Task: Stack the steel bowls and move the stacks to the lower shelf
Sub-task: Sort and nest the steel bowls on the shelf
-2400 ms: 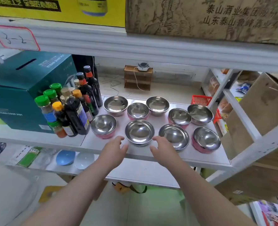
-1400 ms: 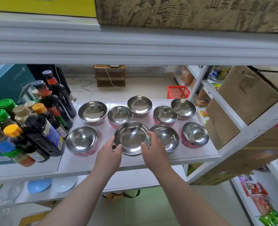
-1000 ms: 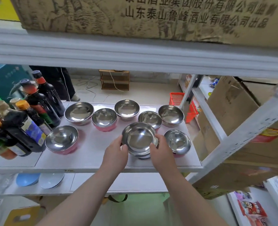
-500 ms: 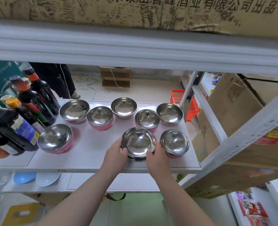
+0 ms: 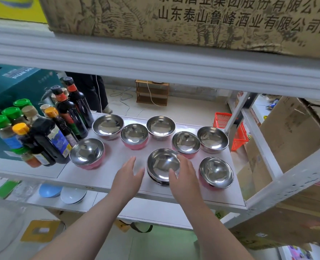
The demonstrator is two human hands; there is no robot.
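Several steel bowls stand on the white middle shelf (image 5: 116,182). At the front centre a stack of two bowls (image 5: 162,166) sits nested. My right hand (image 5: 182,177) rests against the stack's right side with fingers spread. My left hand (image 5: 128,175) hovers open just left of the stack, apart from it. Single bowls stand around: a pink-sided one at the front left (image 5: 87,153), one at the front right (image 5: 216,172), and a back row (image 5: 160,126). The lower shelf (image 5: 151,209) shows beneath the front edge.
Sauce bottles (image 5: 61,126) and green-capped jars crowd the shelf's left side beside a teal box (image 5: 7,91). Blue and white plastic bowls (image 5: 61,192) lie on the lower shelf at left. Cardboard boxes (image 5: 294,132) fill the rack at right. The upper shelf beam (image 5: 155,61) hangs overhead.
Both hands lifted the front centre bowl, carried it right and set it into the neighbouring bowl. My left hand has since let go and drawn away to the left.
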